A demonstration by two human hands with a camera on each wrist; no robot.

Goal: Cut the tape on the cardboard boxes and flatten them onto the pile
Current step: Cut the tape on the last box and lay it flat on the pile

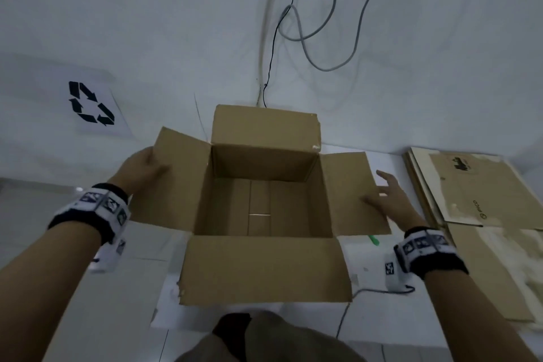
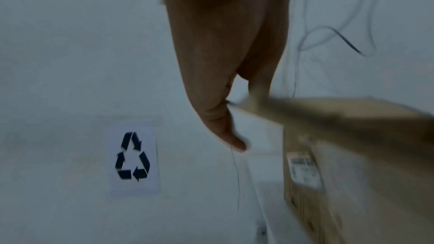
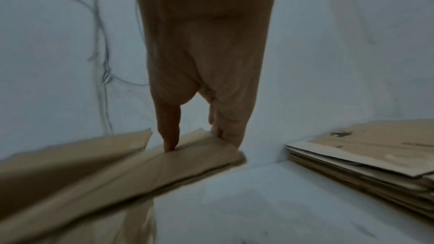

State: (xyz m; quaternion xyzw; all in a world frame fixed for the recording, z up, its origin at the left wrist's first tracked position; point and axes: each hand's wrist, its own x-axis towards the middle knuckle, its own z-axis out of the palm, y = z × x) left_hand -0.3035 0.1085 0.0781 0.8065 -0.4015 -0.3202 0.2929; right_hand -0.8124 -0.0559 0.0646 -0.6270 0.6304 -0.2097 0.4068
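An open brown cardboard box [image 1: 258, 209] stands upright in front of me with all its top flaps spread outward; it is empty inside. My left hand [image 1: 147, 166] holds the outer edge of the left flap [image 1: 179, 182], thumb on top and fingers behind. In the left wrist view the flap [image 2: 340, 116] runs between thumb and fingers. My right hand [image 1: 382, 191] rests on the outer edge of the right flap [image 1: 346, 182], fingers straight and spread. The right wrist view shows a fingertip pressing down on that flap [image 3: 192, 159].
A pile of flattened cardboard [image 1: 473, 203] [image 3: 366, 153] lies on the white surface to the right. A green-handled tool [image 1: 373, 239] pokes out from under the right flap. A recycling sign [image 1: 91, 103] and hanging cables [image 1: 296, 29] are on the wall behind.
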